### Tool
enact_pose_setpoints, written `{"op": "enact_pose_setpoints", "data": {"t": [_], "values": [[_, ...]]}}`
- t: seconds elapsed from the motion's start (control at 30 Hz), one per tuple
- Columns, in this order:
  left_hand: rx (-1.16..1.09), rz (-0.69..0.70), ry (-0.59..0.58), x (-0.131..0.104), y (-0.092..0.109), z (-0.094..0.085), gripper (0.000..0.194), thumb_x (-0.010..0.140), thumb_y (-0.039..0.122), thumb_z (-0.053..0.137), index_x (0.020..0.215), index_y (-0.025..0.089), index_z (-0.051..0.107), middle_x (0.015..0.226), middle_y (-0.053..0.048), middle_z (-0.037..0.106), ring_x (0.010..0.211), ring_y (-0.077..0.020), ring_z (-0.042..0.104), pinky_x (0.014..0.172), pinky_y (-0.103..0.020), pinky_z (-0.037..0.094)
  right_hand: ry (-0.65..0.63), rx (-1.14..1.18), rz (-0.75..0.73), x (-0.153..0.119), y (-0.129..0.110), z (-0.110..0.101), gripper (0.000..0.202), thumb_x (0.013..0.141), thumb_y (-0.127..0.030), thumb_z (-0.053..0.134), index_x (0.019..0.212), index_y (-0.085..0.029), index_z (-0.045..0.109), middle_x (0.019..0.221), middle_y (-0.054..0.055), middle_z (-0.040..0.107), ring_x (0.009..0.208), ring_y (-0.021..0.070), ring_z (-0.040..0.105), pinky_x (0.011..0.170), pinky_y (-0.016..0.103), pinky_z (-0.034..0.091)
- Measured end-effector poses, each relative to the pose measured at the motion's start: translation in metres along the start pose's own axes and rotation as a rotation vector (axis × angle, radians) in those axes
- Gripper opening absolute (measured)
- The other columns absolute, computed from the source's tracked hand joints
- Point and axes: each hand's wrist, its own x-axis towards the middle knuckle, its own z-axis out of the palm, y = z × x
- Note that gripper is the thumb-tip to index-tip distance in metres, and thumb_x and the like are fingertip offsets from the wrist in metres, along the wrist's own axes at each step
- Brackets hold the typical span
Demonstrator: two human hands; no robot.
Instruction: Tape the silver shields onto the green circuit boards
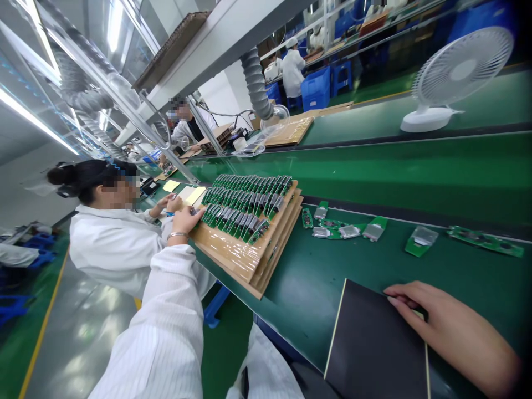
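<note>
My left hand (185, 219) reaches far out to the left edge of a stack of brown boards (233, 252), its fingers closed around a small part at the end of the rows. Upright green circuit boards (236, 205) with silvery parts stand in several rows on the top board. My right hand (428, 310) rests at the upper right corner of a black mat (374, 343), thumb and fingers pinched together; whether anything is between them is too small to tell. Loose circuit boards (375, 228) lie on the green table beyond the mat.
A person in white (112, 238) sits at the left, hands close to my left hand. A white fan (457, 72) stands at the back right. Flat brown boards (291, 132) lie behind the green barrier (374, 172). A metal post rises beyond the stack.
</note>
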Motion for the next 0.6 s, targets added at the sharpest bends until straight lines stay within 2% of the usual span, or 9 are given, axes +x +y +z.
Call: {"op": "enact_pose_setpoints", "data": {"t": [0.2, 0.4, 0.6], "values": [[-0.045, 0.005, 0.073, 0.001, -0.002, 0.009, 0.042, 0.098, 0.040, 0.064, 0.132, 0.017, 0.060, 0.133, -0.012, 0.063, 0.115, -0.0261, 0.065, 0.096, -0.049, 0.057, -0.001, 0.018, 0.009, 0.001, 0.001, 0.001, 0.042, 0.094, -0.052, 0.045, 0.097, -0.028, 0.079, 0.107, 0.008, 0.076, 0.093, 0.0283, 0.073, 0.080, 0.041, 0.058], [-0.107, 0.032, 0.145, 0.005, -0.001, 0.013, 0.041, 0.098, 0.039, 0.064, 0.132, 0.017, 0.060, 0.133, -0.012, 0.063, 0.114, -0.0257, 0.065, 0.095, -0.048, 0.058, -0.074, 0.029, 0.063, 0.000, -0.003, -0.004, 0.047, 0.094, -0.056, 0.041, 0.101, -0.028, 0.078, 0.112, 0.008, 0.074, 0.098, 0.0292, 0.072, 0.085, 0.043, 0.056], [-0.171, 0.078, 0.192, 0.009, 0.003, 0.016, 0.040, 0.098, 0.039, 0.064, 0.131, 0.017, 0.061, 0.132, -0.012, 0.063, 0.113, -0.0252, 0.065, 0.095, -0.047, 0.058, -0.039, 0.026, 0.045, 0.001, 0.002, 0.000, 0.048, 0.093, -0.057, 0.041, 0.099, -0.028, 0.079, 0.110, 0.008, 0.075, 0.095, 0.0299, 0.072, 0.083, 0.042, 0.056]]}}
